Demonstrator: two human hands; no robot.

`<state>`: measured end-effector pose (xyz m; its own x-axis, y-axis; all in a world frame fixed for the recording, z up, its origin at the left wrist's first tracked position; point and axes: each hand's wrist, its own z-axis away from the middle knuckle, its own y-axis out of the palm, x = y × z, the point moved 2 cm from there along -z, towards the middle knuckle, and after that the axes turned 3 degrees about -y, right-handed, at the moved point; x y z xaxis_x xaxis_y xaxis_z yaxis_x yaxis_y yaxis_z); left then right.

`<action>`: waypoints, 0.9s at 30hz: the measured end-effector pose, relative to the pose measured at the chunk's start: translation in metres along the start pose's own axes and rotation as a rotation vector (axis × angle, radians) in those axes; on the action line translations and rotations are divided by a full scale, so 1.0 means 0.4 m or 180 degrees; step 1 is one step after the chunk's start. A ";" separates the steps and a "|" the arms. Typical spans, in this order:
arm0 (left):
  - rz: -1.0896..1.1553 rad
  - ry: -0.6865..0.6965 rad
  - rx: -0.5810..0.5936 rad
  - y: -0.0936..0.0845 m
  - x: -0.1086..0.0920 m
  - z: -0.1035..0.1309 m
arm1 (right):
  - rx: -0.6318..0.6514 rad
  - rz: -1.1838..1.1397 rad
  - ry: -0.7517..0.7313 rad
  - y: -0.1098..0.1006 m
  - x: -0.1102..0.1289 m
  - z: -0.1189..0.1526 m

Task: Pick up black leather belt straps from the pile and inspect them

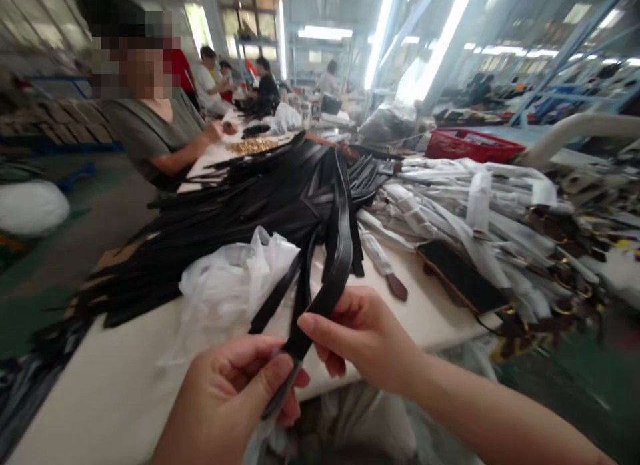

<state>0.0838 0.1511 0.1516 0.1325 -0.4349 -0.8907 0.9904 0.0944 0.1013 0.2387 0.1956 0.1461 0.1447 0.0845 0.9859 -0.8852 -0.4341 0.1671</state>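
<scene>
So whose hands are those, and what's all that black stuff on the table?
The picture comes from a camera worn on a person's head, looking down, so the two hands at the bottom are that person's own. The left hand and right hand both pinch one black strap. Behind it a big pile of black straps lies on the pale table, with a crumpled clear plastic bag and wrapped pale straps to the right. A red basket sits farther back. Another person works along the table.
</scene>
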 end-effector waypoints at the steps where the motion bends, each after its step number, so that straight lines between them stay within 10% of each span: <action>1: 0.0021 -0.0076 -0.0090 0.006 0.005 0.008 | 0.0015 -0.0051 0.0095 -0.001 0.000 0.009; 16: -0.0125 -0.0266 -0.0168 0.004 0.009 -0.008 | 0.0076 -0.0070 0.0293 -0.002 -0.035 -0.005; 19: -0.0228 -0.0208 -0.0312 -0.021 0.013 -0.010 | 0.0641 0.0625 0.0631 -0.042 -0.008 -0.004; 21: -0.0339 -0.0101 -0.0449 -0.049 0.022 -0.015 | 0.0716 0.1049 0.0445 -0.084 0.063 -0.015; 24: -0.0417 0.0050 -0.0553 -0.090 0.049 -0.026 | 0.0029 0.0831 -0.1201 -0.127 0.261 -0.045; 27: -0.0312 0.0053 -0.0598 -0.115 0.084 -0.031 | 0.0728 0.0451 -0.2106 -0.104 0.460 -0.073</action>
